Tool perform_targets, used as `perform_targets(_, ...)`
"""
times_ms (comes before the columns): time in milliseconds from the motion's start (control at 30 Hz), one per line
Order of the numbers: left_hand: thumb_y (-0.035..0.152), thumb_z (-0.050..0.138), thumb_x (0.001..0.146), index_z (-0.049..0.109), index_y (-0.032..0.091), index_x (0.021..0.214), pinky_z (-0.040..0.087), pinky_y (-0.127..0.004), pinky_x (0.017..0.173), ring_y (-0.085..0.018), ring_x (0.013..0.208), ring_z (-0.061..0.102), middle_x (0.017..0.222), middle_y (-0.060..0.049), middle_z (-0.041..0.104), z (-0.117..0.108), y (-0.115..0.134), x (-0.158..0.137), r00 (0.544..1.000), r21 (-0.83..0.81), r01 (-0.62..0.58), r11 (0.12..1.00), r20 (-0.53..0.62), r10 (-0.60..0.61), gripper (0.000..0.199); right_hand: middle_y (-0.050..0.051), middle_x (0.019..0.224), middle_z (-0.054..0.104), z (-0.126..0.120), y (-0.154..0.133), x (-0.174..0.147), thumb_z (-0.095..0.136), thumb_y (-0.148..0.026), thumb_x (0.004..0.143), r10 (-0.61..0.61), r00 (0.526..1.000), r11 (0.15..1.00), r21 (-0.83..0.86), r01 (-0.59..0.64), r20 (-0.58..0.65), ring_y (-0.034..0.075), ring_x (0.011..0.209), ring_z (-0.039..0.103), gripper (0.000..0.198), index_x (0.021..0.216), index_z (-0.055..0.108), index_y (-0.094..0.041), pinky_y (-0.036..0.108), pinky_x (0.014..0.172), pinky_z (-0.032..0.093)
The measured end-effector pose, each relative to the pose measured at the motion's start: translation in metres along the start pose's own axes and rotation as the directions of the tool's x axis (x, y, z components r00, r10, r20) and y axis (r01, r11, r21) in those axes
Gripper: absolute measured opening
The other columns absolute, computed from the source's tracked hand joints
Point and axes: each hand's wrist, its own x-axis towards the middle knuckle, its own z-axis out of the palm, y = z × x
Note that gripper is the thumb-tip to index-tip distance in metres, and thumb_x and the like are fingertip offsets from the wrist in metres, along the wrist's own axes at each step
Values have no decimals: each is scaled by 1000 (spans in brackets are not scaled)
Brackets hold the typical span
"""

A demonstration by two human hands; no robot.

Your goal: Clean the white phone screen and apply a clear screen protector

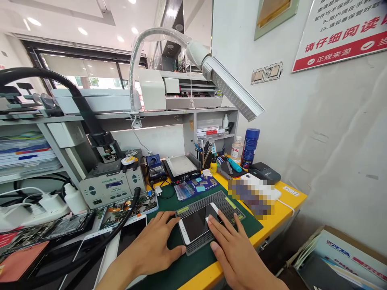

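A white-framed smartphone (pixel 195 226) with a dark screen lies face up on a grey perforated pad (pixel 225 200). My left hand (pixel 157 241) is at the phone's left end, thumb and fingers apart, with the fingertips by its edge. Across the phone's right part lies my right hand (pixel 231 241), its fingers stretched out and spread. A small white patch shows by the right index fingertip; I cannot make out what it is. Beneath the pad is a green work mat (pixel 252 225).
Opened phones and circuit boards (pixel 130 211) lie left, crossed by a black hose (pixel 117 229). Behind stand a grey rework station (pixel 113 189), a flat heating plate (pixel 183 167) and a tool holder (pixel 206 157). A lamp (pixel 232 86) hangs above. A blue spray can (pixel 250 147) stands right.
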Motion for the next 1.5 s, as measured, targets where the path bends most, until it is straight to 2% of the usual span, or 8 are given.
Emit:
perform_targets(167, 57, 59, 79, 49, 25, 142, 36, -47, 111, -35, 135, 39, 146, -10, 45, 2, 0, 0, 999, 21, -11, 1000, -30, 12, 71, 2, 158, 21, 5, -22, 6, 30, -38, 104, -118, 993, 993, 19, 117, 11, 36, 147, 12, 55, 155, 15, -25, 69, 115, 8)
perform_targets(467, 49, 61, 79, 50, 24, 141, 37, -43, 110, -32, 137, 37, 147, -9, 45, 1, 1, -1, 999, 30, -33, 999, -29, 34, 68, -2, 158, 20, 18, -46, 21, 27, -43, 104, -227, 970, 971, 93, 219, 88, 39, 146, 15, 53, 154, 23, -26, 74, 111, 7)
perform_targets(667, 45, 61, 78, 52, 23, 138, 37, -43, 110, -32, 136, 38, 146, -10, 46, 3, 0, -1, 998, 20, -43, 999, -42, 44, 65, 0, 155, 29, 21, -51, 23, 33, -43, 102, -214, 977, 974, 72, 213, 12, 37, 145, 21, 51, 150, 35, -25, 71, 113, 6)
perform_targets(900, 42, 61, 75, 47, 15, 142, 32, -42, 115, -30, 138, 37, 146, -11, 47, 4, -1, 1, 999, 16, -22, 1000, -49, 22, 74, 1, 157, 27, 11, -54, 38, 28, -45, 103, -205, 976, 973, 123, 195, 71, 36, 146, 17, 55, 153, 28, -24, 69, 114, 3)
perform_targets(1033, 35, 60, 72, 48, 13, 140, 31, -41, 115, -29, 138, 37, 146, -12, 47, 5, -1, 1, 999, 20, -10, 1000, -48, 11, 73, 3, 158, 23, 8, -58, 48, 25, -46, 103, -176, 982, 979, 120, 167, 72, 36, 147, 11, 57, 154, 27, -21, 69, 114, 0)
perform_targets(1200, 27, 55, 73, 50, 15, 136, 34, -38, 114, -27, 134, 43, 142, -12, 50, 7, -2, 1, 996, 41, -55, 998, -73, 58, 64, 5, 159, 22, 6, -61, 57, 23, -47, 103, -148, 985, 981, 137, 135, 87, 35, 148, 6, 59, 154, 27, -17, 68, 114, -4)
perform_targets(1367, 33, 57, 78, 50, 19, 137, 36, -37, 112, -25, 132, 44, 142, -9, 51, 6, -1, 1, 995, 13, -74, 997, -72, 74, 60, 3, 158, 25, 4, -55, 60, 19, -46, 103, -129, 989, 982, 148, 118, 66, 33, 148, 5, 57, 154, 26, -20, 68, 114, -4)
perform_targets(1500, 46, 62, 78, 47, 18, 141, 34, -40, 114, -28, 134, 42, 146, -10, 47, 8, -1, 2, 998, 16, 4, 1000, -55, -3, 71, 3, 157, 29, 1, -43, 58, 17, -46, 104, -65, 997, 991, 118, 61, 33, 32, 148, 7, 56, 153, 30, -22, 66, 116, -1)
